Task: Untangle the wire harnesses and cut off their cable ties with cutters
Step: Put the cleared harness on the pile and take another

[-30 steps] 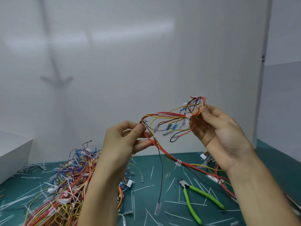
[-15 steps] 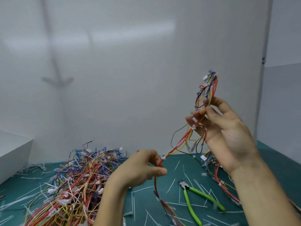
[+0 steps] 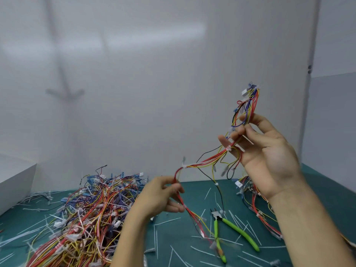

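Holding one wire harness (image 3: 209, 160) up over the green desk (image 3: 194, 191), stretched between both hands. Pinching its looped upper bundle with the right grip (image 3: 269, 157), thumb against fingers, raised high at right. Pinching the red wires lower down with the left grip (image 3: 159, 197), the tail trailing onto the desk by the green-handled cutters (image 3: 240, 235). With a tangled pile of harnesses (image 3: 92, 212) at left and cut cable ties (image 3: 166, 221) scattered around.

Wire pile (image 3: 86, 218) left on mat (image 3: 192, 191); cutters (image 3: 219, 217) right of it; box (image 3: 15, 180) at far left.
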A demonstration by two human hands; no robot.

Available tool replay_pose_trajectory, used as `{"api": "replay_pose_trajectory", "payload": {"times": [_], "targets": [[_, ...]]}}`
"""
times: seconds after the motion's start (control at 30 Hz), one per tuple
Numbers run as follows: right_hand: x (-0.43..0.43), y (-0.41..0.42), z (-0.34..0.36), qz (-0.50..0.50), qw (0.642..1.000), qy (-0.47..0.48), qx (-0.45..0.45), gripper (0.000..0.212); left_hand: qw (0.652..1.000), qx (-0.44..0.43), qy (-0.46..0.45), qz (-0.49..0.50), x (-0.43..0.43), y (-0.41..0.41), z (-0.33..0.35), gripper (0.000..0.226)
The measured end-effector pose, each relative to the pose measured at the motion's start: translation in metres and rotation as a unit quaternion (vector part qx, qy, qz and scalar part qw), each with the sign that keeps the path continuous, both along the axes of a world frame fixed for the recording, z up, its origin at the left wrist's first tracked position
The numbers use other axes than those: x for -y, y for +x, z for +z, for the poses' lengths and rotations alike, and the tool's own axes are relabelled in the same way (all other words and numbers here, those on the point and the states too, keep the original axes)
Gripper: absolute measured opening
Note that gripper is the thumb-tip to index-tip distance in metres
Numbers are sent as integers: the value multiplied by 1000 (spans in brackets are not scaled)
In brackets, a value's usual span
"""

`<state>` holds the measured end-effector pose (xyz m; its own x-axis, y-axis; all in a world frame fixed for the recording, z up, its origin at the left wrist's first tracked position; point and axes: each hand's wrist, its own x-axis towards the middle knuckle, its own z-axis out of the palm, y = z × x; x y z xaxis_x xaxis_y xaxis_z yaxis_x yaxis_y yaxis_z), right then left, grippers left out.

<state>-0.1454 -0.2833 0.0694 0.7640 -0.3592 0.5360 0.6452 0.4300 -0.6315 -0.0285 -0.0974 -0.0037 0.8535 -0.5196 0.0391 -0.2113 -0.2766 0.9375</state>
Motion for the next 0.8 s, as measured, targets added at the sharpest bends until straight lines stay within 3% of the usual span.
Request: {"api": "replay_pose_trajectory", "payload": {"times": [0.1, 0.17, 0.23, 0.27, 0.33, 0.4, 0.43, 0.5, 0.6, 0.67, 0.8], "targets": [[-1, 1, 0, 1, 1000, 5, -8, 27, 998, 22, -47, 42, -5, 2, 4, 24], [-2, 1, 0, 0, 1000, 4, -14, 27, 999, 21, -24, 34, -7, 1, 5, 21], [-3, 0, 0, -9, 1000, -9, -19, 27, 999, 11, 49, -5, -10, -2, 7, 17], [-3, -1, 0, -19, 999, -22, -23, 26, 994, 17, 105, -26, -11, -4, 8, 26], [-4, -2, 0, -60, 995, -66, -34, 26, 968, 88, 232, -45, -13, -8, 14, 49], [-7, -3, -1, -124, 983, -124, -44, 24, 942, 190, 275, -14, -12, -17, 27, 55], [-9, -3, -1, -154, 976, -148, -47, 22, 942, 230, 243, 12, -10, -23, 35, 51], [-15, -3, -1, -194, 961, -189, -50, 20, 955, 280, 87, 47, -5, -36, 50, 35], [-25, -1, -3, -261, 921, -283, -56, 14, 945, 306, -115, -7, 4, -61, 68, 23], [-31, 1, -7, -320, 878, -351, -62, 9, 935, 321, -147, -30, 10, -73, 72, 21], [-34, 0, -9, -407, 809, -418, -71, 3, 932, 346, -100, 32, 11, -73, 69, 30]]}}
